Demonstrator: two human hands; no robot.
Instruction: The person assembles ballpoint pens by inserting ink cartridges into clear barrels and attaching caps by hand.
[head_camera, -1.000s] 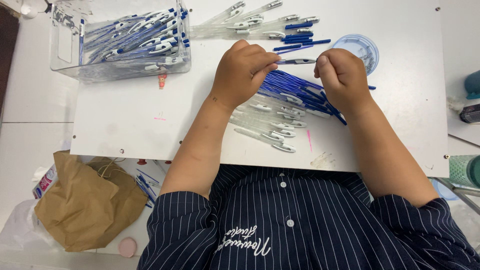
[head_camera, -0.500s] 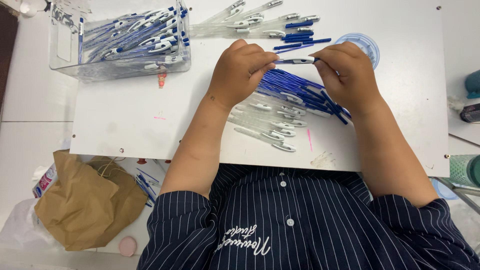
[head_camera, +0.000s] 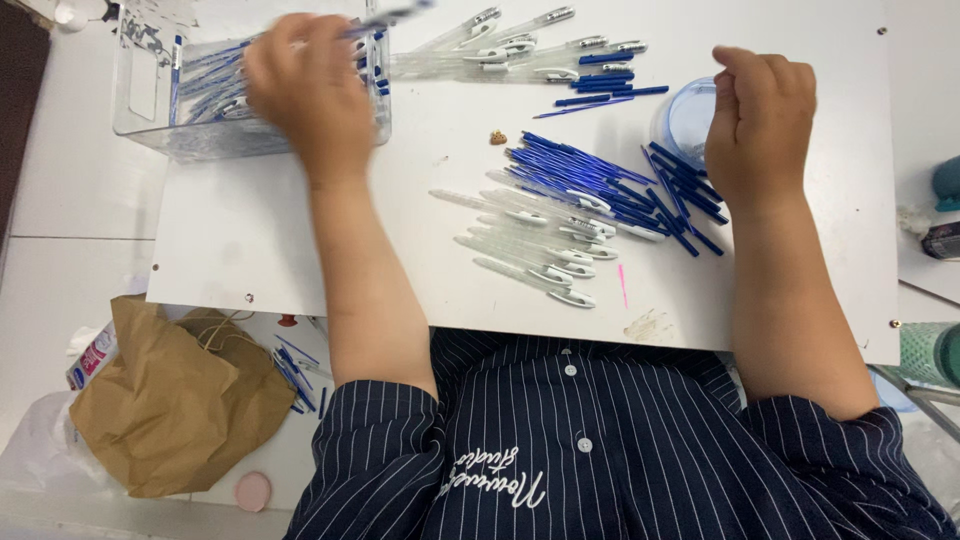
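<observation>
The fingers of the left hand (head_camera: 308, 82) are closed around a finished pen (head_camera: 385, 14), which shows only as a blur sticking out past the knuckles, held over the clear plastic bin (head_camera: 135, 100). That bin lies right under the hand, at the far left corner of the worktop (head_camera: 250, 220), and holds a heap of assembled blue-and-clear pens.

The fingers of the right hand (head_camera: 762, 122) are curled into a loose fist; whether they pinch anything cannot be told. Just beside that fist, toward the left hand, stands a small round blue-tinted cup (head_camera: 684, 118). Touching the near side of the right hand lies a pile of blue refills (head_camera: 600, 180), fanned out toward the middle of the worktop. Nearer the person than the refills, a row of clear pen barrels (head_camera: 530, 245) lies side by side.

Between the two hands, along the far edge, a second row of clear barrels with caps (head_camera: 510, 55) is laid out, with a few loose blue refills (head_camera: 600, 97) just beside them.

Below the left forearm, off the worktop's near edge, sits a crumpled brown paper bag (head_camera: 170, 400) with some stray blue refills next to it. The person wears a dark pinstriped shirt (head_camera: 600, 450).
</observation>
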